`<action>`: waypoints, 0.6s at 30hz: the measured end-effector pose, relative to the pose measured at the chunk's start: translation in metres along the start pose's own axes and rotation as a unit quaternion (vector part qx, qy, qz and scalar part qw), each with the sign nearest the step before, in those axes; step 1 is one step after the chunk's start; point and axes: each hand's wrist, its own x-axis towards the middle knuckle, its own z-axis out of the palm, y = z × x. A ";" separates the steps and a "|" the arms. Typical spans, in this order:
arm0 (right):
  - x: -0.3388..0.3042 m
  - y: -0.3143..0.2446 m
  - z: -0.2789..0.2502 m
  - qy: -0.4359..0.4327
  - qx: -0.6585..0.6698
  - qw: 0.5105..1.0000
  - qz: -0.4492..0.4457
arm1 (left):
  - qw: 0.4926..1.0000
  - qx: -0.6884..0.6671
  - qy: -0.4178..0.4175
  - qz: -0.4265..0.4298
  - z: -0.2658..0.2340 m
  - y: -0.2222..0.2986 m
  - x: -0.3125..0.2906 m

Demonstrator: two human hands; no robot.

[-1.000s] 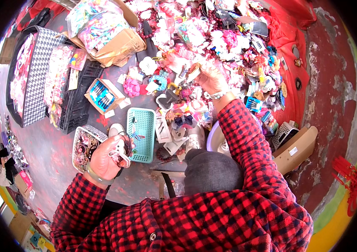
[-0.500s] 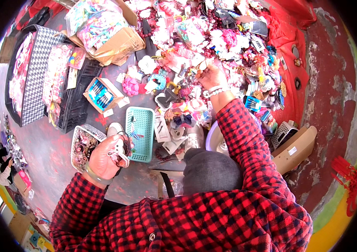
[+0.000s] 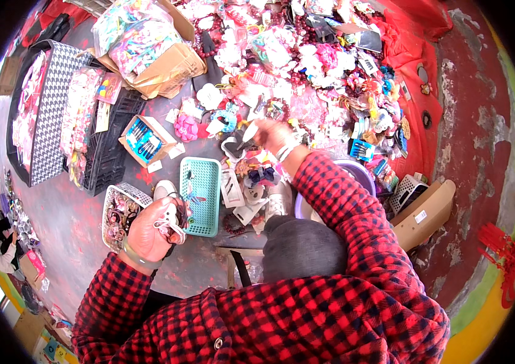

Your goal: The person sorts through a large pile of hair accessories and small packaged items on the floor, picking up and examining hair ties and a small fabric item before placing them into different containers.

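My left hand is closed around dark elastic hair ties with white ornaments, beside a white basket of mixed hair ties. A teal plastic basket with a few small items in it stands just right of that hand. Over the near edge of the pile of hair accessories, my right hand has its fingers drawn together at a small white piece; its exact kind is too small to tell. Below these fingers lies a black-and-white item.
A small carton of blue-carded packs, a black crate and a houndstooth bin stand at left. Behind them is an open cardboard box of bagged goods. A purple basin sits by my right forearm, with a cardboard piece farther right.
My right hand has moved left and nearer to me, out from the middle of the pile, and a white piece now shows at its fingertips. My left hand stays nearly still.
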 end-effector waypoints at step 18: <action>0.005 -0.022 -0.023 -0.059 -0.531 0.843 -0.065 | 1.000 0.004 -0.002 0.001 0.000 0.001 -0.001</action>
